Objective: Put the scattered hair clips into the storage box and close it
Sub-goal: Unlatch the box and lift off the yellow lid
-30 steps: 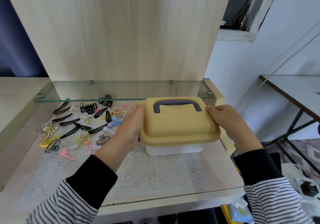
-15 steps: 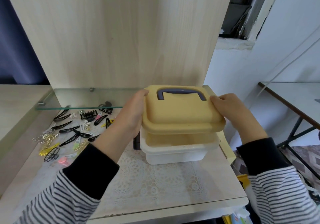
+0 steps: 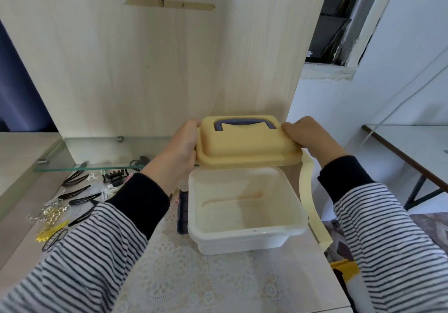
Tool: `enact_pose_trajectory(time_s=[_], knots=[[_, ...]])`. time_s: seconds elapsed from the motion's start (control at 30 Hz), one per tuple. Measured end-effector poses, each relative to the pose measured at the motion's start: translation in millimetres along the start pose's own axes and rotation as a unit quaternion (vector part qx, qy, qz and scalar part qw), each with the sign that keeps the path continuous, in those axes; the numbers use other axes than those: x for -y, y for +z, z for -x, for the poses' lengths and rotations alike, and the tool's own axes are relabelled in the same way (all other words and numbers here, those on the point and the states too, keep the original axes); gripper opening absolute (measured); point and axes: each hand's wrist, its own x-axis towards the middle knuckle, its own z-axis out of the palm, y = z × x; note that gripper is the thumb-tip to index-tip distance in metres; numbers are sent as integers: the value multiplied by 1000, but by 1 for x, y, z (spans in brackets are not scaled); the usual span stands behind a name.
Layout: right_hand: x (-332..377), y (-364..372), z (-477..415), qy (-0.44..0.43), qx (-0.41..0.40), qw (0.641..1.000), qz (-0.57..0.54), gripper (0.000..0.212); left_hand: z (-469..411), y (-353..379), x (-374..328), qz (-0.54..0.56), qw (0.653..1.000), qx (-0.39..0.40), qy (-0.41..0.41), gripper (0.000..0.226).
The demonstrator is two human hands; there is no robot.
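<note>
Lid [image 3: 244,143] now hangs clear above the white storage box [image 3: 244,213], left hand [image 3: 180,152] and right hand [image 3: 309,138] gripping its ends; half a second ago it barely cleared the rim. Hair clips [image 3: 72,201] lie scattered on the desk [image 3: 218,283], ready for loading.

Both arms reach forward, in striped sleeves with black cuffs. The left hand [image 3: 180,149] and the right hand [image 3: 309,137] grip opposite sides of the yellow lid [image 3: 244,146], fingers apparently curled over its edges.
</note>
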Motion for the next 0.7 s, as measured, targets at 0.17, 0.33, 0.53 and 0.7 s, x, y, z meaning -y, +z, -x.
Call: enact_pose_trajectory(time_s=[0.17, 0.33, 0.53, 0.7], knots=[[-9, 13, -11, 2, 6, 1000, 4, 31, -15, 2, 10, 7, 1000, -5, -14, 43], [-15, 25, -12, 5, 3, 1000, -15, 33, -32, 4, 23, 29, 999, -17, -34, 40], [-26, 37, -17, 5, -15, 1000, -5, 32, -42, 5, 35, -23, 999, -24, -34, 30], [-30, 45, -22, 12, -30, 999, -12, 25, -48, 8, 38, -101, 994, -37, -25, 33]])
